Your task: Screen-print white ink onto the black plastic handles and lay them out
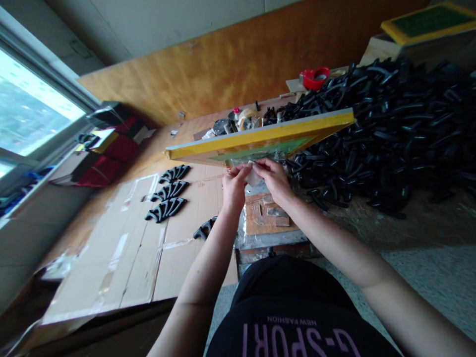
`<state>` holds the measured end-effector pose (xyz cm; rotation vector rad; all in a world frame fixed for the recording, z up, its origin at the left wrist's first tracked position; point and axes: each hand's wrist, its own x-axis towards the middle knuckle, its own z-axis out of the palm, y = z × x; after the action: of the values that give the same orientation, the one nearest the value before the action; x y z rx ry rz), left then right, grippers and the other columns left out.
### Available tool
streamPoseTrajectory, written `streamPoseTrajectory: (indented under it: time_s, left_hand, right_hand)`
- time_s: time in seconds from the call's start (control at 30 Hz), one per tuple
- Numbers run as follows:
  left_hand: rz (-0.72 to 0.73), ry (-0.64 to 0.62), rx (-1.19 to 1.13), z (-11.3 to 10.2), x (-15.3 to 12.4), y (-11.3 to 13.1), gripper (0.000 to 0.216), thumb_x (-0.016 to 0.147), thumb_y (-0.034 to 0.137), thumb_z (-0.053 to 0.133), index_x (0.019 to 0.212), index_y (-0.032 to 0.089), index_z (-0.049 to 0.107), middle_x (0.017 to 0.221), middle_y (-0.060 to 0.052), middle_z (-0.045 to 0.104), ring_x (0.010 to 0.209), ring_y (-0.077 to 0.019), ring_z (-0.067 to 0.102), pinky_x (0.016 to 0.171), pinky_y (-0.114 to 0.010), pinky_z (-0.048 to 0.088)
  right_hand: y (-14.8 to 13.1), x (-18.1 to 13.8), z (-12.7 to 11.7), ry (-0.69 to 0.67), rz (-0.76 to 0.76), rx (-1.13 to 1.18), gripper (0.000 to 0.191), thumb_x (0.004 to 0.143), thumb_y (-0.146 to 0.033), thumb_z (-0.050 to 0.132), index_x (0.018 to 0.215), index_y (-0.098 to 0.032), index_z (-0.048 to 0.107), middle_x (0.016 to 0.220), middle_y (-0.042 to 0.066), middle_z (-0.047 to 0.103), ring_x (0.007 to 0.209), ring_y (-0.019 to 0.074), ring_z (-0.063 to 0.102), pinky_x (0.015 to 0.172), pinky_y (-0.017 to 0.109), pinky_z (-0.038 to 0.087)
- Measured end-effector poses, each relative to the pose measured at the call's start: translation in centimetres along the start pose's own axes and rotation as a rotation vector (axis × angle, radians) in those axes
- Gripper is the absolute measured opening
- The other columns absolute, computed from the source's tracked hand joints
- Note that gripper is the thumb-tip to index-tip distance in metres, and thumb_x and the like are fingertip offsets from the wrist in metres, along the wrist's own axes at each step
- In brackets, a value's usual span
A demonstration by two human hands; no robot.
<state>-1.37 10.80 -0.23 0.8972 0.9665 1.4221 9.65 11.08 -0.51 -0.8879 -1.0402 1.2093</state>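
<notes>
- Window (33, 104) at the far left, bright, with blurred greenery outside.
- Dark red boxes (106, 171) near the window, with black tops.
- Pale grey wall (167, 22) across the top.
- Varnished wood panel (223, 74) standing upright at the back, below the wall.
- Red tape dispenser (309, 81) near the panel, right of centre.
- Red cap (236, 110) and, just beside it, a yellowish roll (247, 120), both small.
- Yellow-rimmed green board (433, 21) lying tilted at upper right.
- Speckled grey floor (420, 270) at lower right.
</notes>
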Motion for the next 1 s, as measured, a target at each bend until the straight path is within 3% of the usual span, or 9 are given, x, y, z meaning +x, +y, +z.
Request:
streamPoseTrajectory:
  time_s: [0.57,1.0]
  left_hand:
    - [-0.008,0.037,0.002,0.67,0.40,0.41,0.016,0.066,0.030,0.079,0.070,0.017,0.071,0.067,-0.002,0.064,0.056,-0.0087,0.051,0.053,-0.024,0.037]
    - [-0.013,0.039,-0.031,0.82,0.57,0.42,0.016,0.065,0.028,0.080,0.067,0.016,0.069,0.069,-0.003,0.066,0.059,-0.0088,0.054,0.055,-0.022,0.041]
  right_hand:
    - [-0.23,-0.11,0.11,0.019,0.016,-0.030,0.031,0.074,-0.051,0.068,0.084,-0.021,0.063,0.082,0.003,0.066,0.080,0.0165,0.058,0.070,0.032,0.047]
    - [0.03,0.12,0.13,0.034,0.013,-0.015,0.030,0.074,-0.049,0.068,0.082,-0.021,0.063,0.081,0.002,0.065,0.074,0.0148,0.056,0.067,0.030,0.045]
